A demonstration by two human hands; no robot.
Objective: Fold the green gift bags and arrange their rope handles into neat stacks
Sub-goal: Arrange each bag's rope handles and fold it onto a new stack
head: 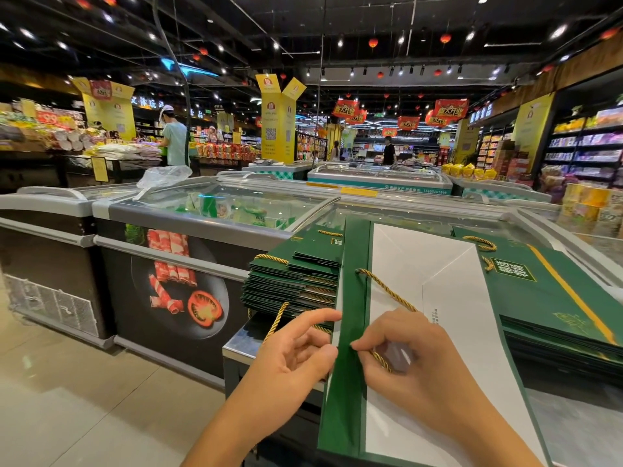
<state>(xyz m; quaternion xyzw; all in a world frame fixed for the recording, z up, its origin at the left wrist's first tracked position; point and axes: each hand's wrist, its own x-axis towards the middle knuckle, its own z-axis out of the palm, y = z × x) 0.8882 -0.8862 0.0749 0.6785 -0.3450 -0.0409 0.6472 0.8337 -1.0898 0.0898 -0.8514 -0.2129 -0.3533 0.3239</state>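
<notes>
A green gift bag (pixel 352 298) with a white inside lies open in front of me, its mouth toward me. A gold rope handle (pixel 387 289) runs across its white inner face. My right hand (pixel 401 358) pinches the near end of that rope at the bag's green rim. My left hand (pixel 296 348) sits at the bag's left edge, index finger stretched out to the rim, thumb behind it. A stack of folded green bags (pixel 293 281) with gold handles lies at the left. A second, flatter stack (pixel 556 298) lies at the right.
The bags rest on a glass-topped chest freezer (pixel 526 220). More freezers (pixel 209 210) stand to the left, one with a meat picture on its front. Beige floor lies at the lower left. People stand among shelves far behind.
</notes>
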